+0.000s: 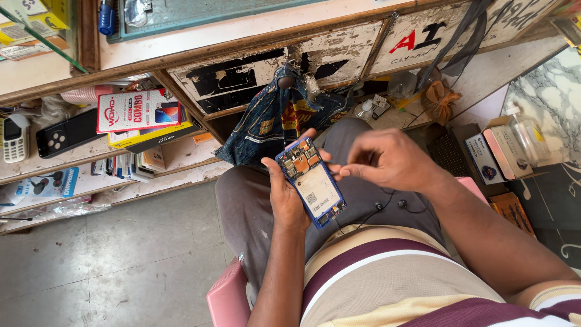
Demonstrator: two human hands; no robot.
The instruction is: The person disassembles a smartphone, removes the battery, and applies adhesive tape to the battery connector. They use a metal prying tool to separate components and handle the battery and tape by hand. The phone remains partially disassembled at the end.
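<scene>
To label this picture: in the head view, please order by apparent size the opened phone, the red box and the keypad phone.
1. Red box
2. Opened phone, in the left hand; nearer the camera, so only a little smaller
3. Keypad phone

The opened phone (311,181) has a blue frame and no back cover, so its insides face up: a large pale battery with a small square code label fills the middle and lower part, and orange and dark circuit parts sit at the upper end. It is tilted, top end pointing away and to the left, held above the lap. A thin black wire (369,215) trails from its lower end.
</scene>
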